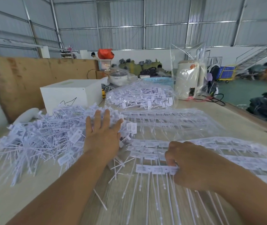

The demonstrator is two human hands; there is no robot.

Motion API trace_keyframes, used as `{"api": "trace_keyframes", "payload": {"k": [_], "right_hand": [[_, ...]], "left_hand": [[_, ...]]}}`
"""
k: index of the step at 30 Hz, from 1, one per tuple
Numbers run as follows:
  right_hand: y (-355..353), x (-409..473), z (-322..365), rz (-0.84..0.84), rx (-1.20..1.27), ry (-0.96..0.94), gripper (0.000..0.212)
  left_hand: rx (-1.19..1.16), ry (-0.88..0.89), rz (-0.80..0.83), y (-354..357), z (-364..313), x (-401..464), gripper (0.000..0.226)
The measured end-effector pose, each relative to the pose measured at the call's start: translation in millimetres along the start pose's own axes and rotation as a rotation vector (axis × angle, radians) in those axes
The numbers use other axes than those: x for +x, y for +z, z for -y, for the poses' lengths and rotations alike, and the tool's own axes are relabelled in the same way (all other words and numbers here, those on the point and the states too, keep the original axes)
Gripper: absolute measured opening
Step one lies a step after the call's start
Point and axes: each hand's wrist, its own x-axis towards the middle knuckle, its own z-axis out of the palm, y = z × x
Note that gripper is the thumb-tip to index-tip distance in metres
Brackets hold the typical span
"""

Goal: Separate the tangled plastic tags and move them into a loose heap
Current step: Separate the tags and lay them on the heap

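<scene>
Showing bright, even, soft daylight, casting only faint shadows under the heap of tags [45,137]. Smearing with motion blur at the right edge and across the tag strips [236,153]. Bending wall lines outward at the borders through wide-angle distortion. Glinting on the clear plastic bag [188,51].

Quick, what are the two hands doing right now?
Left hand: open, fingers straight, pressing on the loose heap of tags.
Right hand: fingers curled, gripping a joined strip of tags.
</scene>
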Motion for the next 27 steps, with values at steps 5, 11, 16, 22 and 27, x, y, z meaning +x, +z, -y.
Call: {"api": "trace_keyframes", "payload": {"k": [5,11,16,22,27], "right_hand": [[-3.4,-0.8,0.9,-0.056,-0.013,0.006,0.017],[-0.3,1.2,2.7,-0.324,-0.070,-0.068,0.024],[0.5,-0.3,3.5,-0.398,-0.049,-0.121,0.024],[-8.8,-4.1,6.7,-0.434,0.074,-0.164,0.013],[-18.8,-8.5,13.2,-0.613,0.224,-0.147,0.015]], "left_hand": [[-0.091,0.019,-0.049,-12.3,-3.7,-6.5,0.044],[-0.548,0.275,-0.275,-49.2,-28.2,-26.0,0.050],[-0.755,0.630,-0.055,-64.5,-43.0,-38.2,0.051],[-0.958,0.448,0.370,-58.7,-37.3,-40.3,0.049],[-1.112,0.403,0.431,-53.4,-33.9,-37.7,0.065]]}}
